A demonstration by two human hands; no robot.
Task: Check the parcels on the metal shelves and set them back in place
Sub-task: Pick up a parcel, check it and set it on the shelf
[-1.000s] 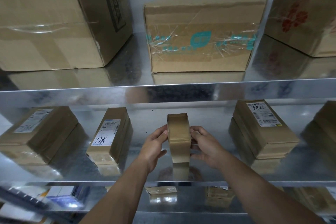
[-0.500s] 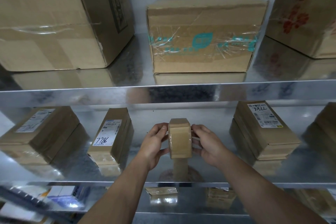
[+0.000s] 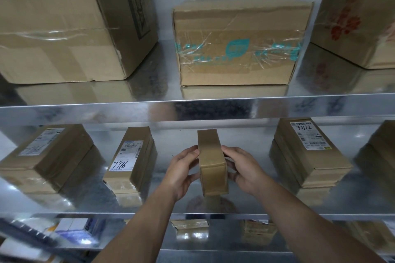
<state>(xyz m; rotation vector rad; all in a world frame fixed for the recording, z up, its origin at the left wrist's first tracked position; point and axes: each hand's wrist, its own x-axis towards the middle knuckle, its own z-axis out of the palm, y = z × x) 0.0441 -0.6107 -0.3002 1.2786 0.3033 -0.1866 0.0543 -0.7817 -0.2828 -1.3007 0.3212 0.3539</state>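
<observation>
Left hand [image 3: 181, 172] and right hand [image 3: 245, 170] grip a small parcel [image 3: 212, 164] on edge; metal shelf [image 3: 256, 200] beneath.

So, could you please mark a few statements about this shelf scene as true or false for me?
1. The left hand and the right hand hold the small parcel, one on each side. True.
2. The teal-taped carton stands on the same shelf as the small parcel. False: it stands on the upper shelf.
3. The parcel marked 7786 lies to the left of the small parcel. True.
4. The small parcel shows a white label. False: its visible faces are plain brown.
</observation>
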